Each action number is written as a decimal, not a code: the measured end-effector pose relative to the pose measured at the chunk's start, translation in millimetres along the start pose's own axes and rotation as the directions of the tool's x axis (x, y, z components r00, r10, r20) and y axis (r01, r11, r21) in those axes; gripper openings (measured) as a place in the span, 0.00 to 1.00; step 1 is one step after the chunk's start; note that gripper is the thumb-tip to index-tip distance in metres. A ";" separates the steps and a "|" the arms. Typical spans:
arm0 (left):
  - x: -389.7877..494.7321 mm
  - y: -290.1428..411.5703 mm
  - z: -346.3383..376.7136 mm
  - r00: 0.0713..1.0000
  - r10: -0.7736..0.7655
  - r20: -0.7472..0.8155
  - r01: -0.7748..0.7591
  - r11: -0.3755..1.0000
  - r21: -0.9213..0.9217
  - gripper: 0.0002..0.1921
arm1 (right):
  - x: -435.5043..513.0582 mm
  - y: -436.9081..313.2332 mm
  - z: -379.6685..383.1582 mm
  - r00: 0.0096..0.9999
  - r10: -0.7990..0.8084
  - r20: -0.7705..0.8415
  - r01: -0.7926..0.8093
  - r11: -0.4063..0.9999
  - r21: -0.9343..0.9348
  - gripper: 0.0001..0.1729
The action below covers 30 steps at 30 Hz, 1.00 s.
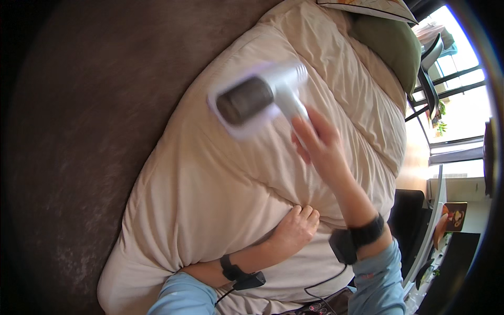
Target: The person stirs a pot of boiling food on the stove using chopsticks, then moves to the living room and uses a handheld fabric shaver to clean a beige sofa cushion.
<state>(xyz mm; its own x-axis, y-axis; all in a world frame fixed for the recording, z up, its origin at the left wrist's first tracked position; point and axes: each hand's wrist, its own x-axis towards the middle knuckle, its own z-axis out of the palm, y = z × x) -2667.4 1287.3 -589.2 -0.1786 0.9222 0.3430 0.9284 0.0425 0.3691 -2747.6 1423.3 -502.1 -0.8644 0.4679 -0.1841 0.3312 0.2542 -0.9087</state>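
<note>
A white handheld vacuum cleaner (246,102) with a dark see-through window, blurred, is over the beige duvet (212,177). My right hand (319,138) is closed around its handle; the vacuum's wide head points up and left. Lower down, my left hand (297,226) lies on the duvet, its fingers curled into the cloth where creases run together. The fingertips are partly hidden by the fabric. Each wrist wears a black strap with a small black device, and cables run from these.
Brown floor or carpet (82,138) borders the duvet on the left. A green pillow (390,47) and a patterned cushion (374,8) lie at the top right. A chair (429,75) stands by the bright window. A black chair (409,220) and a cluttered desk (425,252) are at the lower right.
</note>
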 end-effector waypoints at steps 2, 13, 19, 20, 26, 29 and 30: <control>-1.2 -1.4 -1.4 0.999 0.016 0.036 -0.015 1.000 -0.006 0.10 | 42.1 -8.6 7.3 0.998 -0.033 -0.048 0.033 0.999 0.003 0.21; -0.1 -3.4 -1.1 0.997 -0.079 0.018 0.080 0.992 -0.095 0.15 | -5.7 37.7 -100.3 0.994 0.102 -0.043 -0.102 0.995 -0.009 0.19; 0.1 -5.2 -2.5 0.999 -0.050 -0.002 0.049 0.997 -0.067 0.15 | -142.0 83.1 -206.4 0.858 0.407 -0.313 -0.470 0.869 -0.156 0.15; 0.6 -5.3 -2.1 0.998 -0.044 -0.036 0.041 0.997 -0.066 0.14 | -158.8 85.7 -218.5 0.852 0.415 -0.318 -0.477 0.866 -0.148 0.15; -0.2 -3.4 -2.3 0.993 -0.018 0.118 0.023 0.999 -0.041 0.13 | -167.9 102.5 -229.0 0.889 0.375 -0.262 -0.405 0.912 -0.069 0.16; 0.2 -3.4 -2.6 0.992 -0.026 0.122 0.038 0.995 -0.094 0.14 | -128.2 101.0 -212.3 0.914 0.335 -0.230 -0.355 0.933 -0.053 0.16; 0.5 -3.5 -2.6 0.994 -0.024 0.102 0.034 0.995 -0.093 0.14 | -110.0 98.7 -204.6 0.911 0.346 -0.226 -0.370 0.926 -0.076 0.17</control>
<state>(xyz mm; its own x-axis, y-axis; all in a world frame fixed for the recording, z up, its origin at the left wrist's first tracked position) -2671.6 1286.6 -588.1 -0.1665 0.9554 0.2437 0.8876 0.0375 0.4591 -2542.5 1570.1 -494.8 -0.5872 0.7051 -0.3974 0.6555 0.1263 -0.7445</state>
